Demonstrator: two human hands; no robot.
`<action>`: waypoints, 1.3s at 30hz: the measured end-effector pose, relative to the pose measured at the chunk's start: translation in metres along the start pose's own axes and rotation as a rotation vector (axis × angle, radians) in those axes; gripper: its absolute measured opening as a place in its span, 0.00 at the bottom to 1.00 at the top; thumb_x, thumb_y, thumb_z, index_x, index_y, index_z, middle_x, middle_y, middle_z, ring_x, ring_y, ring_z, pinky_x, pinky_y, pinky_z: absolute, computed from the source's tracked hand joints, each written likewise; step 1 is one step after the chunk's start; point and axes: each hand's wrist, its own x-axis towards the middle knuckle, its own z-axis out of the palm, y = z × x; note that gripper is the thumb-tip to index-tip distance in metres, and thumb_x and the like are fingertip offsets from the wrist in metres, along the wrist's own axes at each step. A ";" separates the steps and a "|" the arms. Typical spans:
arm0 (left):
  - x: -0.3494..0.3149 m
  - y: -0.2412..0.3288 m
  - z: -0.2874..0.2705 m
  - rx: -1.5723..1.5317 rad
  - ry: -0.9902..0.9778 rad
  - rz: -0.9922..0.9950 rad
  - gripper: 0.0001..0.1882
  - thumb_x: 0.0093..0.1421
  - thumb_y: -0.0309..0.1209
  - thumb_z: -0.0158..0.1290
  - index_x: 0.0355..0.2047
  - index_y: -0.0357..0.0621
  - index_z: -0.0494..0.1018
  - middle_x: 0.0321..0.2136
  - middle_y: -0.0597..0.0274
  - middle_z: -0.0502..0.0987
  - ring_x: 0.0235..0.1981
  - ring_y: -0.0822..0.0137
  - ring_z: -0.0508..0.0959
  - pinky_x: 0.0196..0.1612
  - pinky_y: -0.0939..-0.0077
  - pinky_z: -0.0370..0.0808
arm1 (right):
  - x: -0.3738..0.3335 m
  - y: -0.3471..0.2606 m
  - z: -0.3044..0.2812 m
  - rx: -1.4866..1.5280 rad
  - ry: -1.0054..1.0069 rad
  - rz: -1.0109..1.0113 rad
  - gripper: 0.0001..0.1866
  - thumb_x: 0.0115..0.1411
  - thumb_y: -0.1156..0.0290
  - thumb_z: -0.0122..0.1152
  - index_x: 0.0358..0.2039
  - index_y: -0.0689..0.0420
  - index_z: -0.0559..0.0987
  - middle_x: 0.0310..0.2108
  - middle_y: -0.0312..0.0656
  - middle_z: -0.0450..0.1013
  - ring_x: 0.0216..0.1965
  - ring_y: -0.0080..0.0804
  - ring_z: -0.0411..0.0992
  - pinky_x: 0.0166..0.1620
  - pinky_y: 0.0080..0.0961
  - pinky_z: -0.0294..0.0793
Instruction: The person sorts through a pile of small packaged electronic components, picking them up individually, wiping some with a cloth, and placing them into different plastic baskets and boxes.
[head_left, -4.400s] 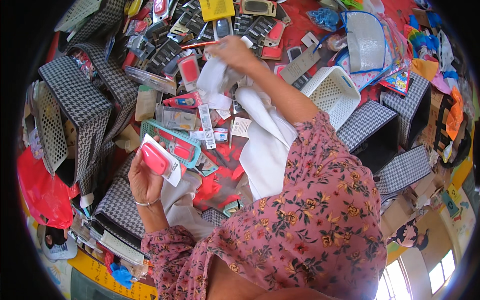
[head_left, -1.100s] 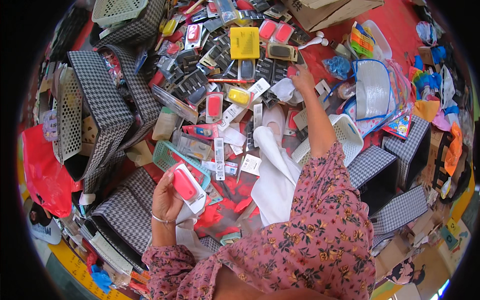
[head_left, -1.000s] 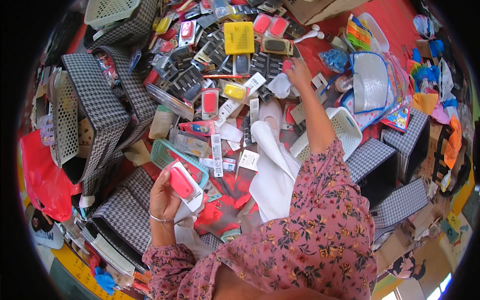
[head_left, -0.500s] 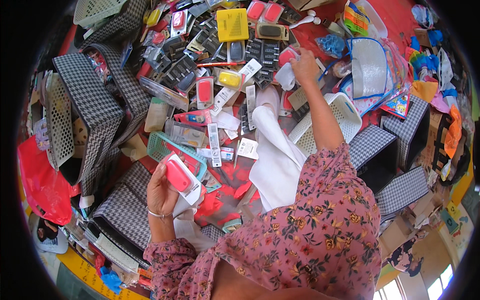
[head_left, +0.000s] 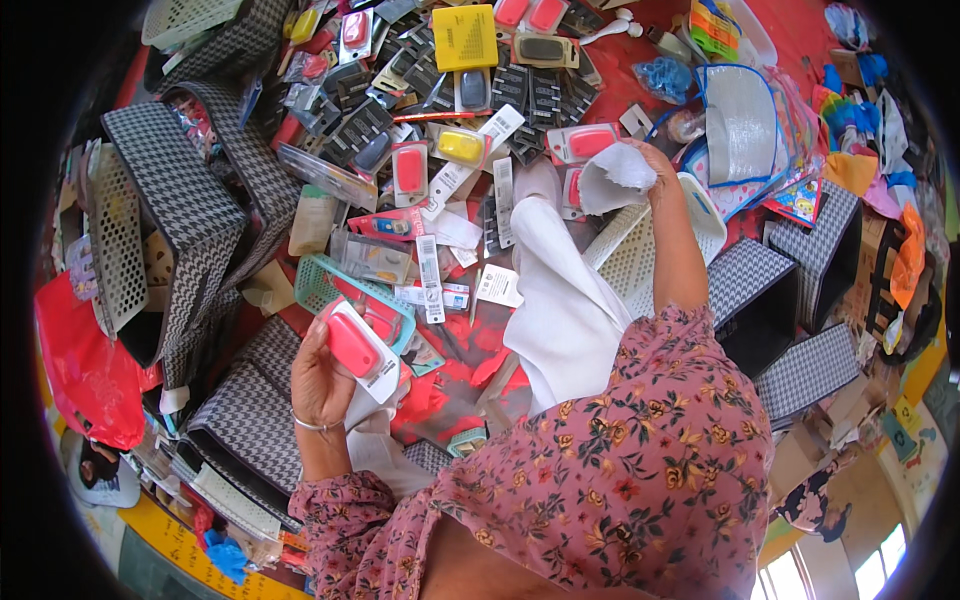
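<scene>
The left hand (head_left: 322,380) pinches a red carded pack (head_left: 352,341) by the teal basket's (head_left: 404,328) near edge; the right hand (head_left: 652,172) grips a white wad (head_left: 616,178). With that one-sided pinch, the pack could slip.

Downward head-worn view (wide fisheye), fairly near

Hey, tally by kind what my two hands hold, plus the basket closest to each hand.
Red carded pack, in the left hand: 1
White cloth-like sheet, in the right hand: 1
Baskets, a turquoise basket and a white basket: 2
Total: 4
</scene>
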 end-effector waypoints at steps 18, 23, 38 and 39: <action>0.002 -0.005 0.003 -0.011 0.018 -0.025 0.19 0.56 0.30 0.46 0.47 0.33 0.62 0.43 0.47 0.69 0.44 0.58 0.71 0.49 0.63 0.67 | 0.015 0.075 0.230 0.211 -0.101 0.132 0.10 0.53 0.73 0.53 0.36 0.57 0.74 0.32 0.43 0.73 0.30 0.33 0.74 0.34 0.30 0.75; 0.006 -0.005 -0.010 -0.003 0.033 -0.024 0.21 0.57 0.30 0.45 0.49 0.34 0.60 0.46 0.45 0.67 0.47 0.58 0.69 0.50 0.64 0.66 | 0.013 0.072 0.213 -0.695 -0.076 -0.209 0.07 0.50 0.74 0.53 0.29 0.61 0.78 0.25 0.39 0.74 0.27 0.26 0.71 0.31 0.23 0.70; 0.008 -0.007 -0.005 0.036 0.042 -0.023 0.21 0.57 0.31 0.46 0.49 0.33 0.61 0.44 0.49 0.69 0.47 0.59 0.69 0.51 0.64 0.65 | 0.103 0.090 0.068 -0.502 0.688 0.017 0.17 0.35 0.71 0.67 0.24 0.71 0.76 0.26 0.49 0.73 0.26 0.34 0.73 0.26 0.30 0.70; 0.007 -0.008 -0.004 0.036 0.041 -0.023 0.21 0.57 0.31 0.46 0.49 0.33 0.61 0.44 0.49 0.69 0.46 0.59 0.69 0.51 0.65 0.65 | 0.103 0.088 0.065 -0.456 0.646 0.021 0.16 0.35 0.73 0.68 0.24 0.70 0.76 0.25 0.47 0.73 0.25 0.33 0.72 0.25 0.29 0.70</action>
